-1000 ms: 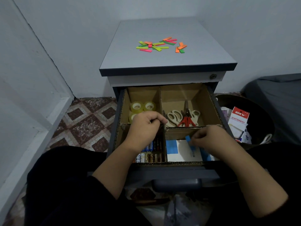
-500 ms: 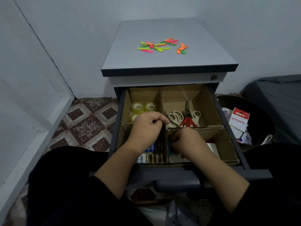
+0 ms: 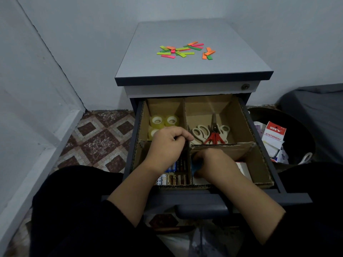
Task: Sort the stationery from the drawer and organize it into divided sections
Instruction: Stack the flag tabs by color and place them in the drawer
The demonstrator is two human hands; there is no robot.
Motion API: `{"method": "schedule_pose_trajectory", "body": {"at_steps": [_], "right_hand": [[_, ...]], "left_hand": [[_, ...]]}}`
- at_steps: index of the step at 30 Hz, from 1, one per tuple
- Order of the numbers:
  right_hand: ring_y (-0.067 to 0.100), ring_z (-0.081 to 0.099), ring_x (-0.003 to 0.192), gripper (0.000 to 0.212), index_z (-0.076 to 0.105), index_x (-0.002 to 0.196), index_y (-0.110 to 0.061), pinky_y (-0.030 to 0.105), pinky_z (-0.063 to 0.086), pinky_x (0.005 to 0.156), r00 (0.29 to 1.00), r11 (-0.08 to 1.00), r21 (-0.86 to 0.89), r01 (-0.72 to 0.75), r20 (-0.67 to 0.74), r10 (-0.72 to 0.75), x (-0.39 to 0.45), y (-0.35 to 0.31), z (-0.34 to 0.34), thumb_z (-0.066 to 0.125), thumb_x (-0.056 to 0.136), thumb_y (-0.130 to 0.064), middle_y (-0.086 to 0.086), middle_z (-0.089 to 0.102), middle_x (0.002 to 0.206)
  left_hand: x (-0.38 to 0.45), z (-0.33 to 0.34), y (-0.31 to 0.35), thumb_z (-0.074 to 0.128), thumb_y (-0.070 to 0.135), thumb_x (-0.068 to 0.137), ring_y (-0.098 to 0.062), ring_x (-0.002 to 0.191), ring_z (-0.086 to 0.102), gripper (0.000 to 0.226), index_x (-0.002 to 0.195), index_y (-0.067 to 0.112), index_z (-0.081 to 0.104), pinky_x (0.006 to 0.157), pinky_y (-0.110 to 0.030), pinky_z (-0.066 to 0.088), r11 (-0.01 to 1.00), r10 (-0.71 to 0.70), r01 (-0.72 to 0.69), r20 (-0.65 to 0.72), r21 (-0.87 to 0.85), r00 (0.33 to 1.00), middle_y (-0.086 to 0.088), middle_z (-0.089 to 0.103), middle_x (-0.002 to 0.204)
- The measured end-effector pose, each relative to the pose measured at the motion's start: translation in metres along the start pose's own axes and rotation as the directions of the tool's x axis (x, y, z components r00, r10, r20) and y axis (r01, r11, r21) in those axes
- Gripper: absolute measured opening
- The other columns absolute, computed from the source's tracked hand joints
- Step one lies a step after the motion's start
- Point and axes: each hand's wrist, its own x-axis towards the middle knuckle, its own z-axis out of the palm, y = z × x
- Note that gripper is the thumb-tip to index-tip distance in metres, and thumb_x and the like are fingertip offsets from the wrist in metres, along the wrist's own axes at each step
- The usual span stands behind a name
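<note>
The right hand has moved from the white paper's right side to the near-right section's left edge, its curled fingers now pinching a small blue item against the brown cardboard divider, which the left hand still grips; placement looks nearly done.

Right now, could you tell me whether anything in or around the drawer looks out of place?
The coloured sticky tabs lie scattered on the cabinet top, outside the drawer. The cardboard divider at front right sits askew.
</note>
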Motion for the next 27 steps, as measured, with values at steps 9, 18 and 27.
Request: {"method": "schedule_pose_trajectory", "body": {"at_steps": [9,18,27], "right_hand": [[0.019,0.06,0.102,0.039,0.064,0.119,-0.03,0.036,0.052,0.087,0.999,0.999,0.029,-0.029,-0.025,0.029,-0.003,0.004,0.0,0.071,0.081,-0.026,-0.001,0.064,0.112],[0.023,0.057,0.083,0.012,0.063,0.096,-0.009,0.03,0.044,0.067,0.931,0.909,-0.203,-0.364,-0.111,0.348,-0.021,0.044,-0.022,0.053,0.091,-0.011,0.001,0.049,0.074],[0.025,0.061,0.1,0.015,0.063,0.103,-0.01,0.031,0.043,0.073,0.912,0.897,-0.163,-0.411,-0.087,0.402,-0.015,0.045,-0.018,0.053,0.091,-0.013,0.008,0.063,0.107]], "left_hand": [[-0.001,-0.001,0.001,0.049,-0.004,0.088,-0.008,0.085,0.064,0.043,0.074,0.03,0.07,0.082,-0.034,0.055,1.0,0.009,-0.009,0.007,0.014,1.0,0.009,0.069,0.088],[-0.003,-0.001,0.005,0.047,-0.004,0.088,-0.037,0.079,0.064,0.045,0.071,0.032,0.069,0.072,-0.052,0.055,1.0,-0.013,0.013,0.014,0.017,1.0,0.007,0.07,0.085],[-0.002,-0.002,0.004,0.048,-0.002,0.09,-0.016,0.083,0.066,0.042,0.074,0.029,0.071,0.079,-0.044,0.056,1.0,-0.025,0.025,0.019,0.016,1.0,0.007,0.07,0.093]]}}
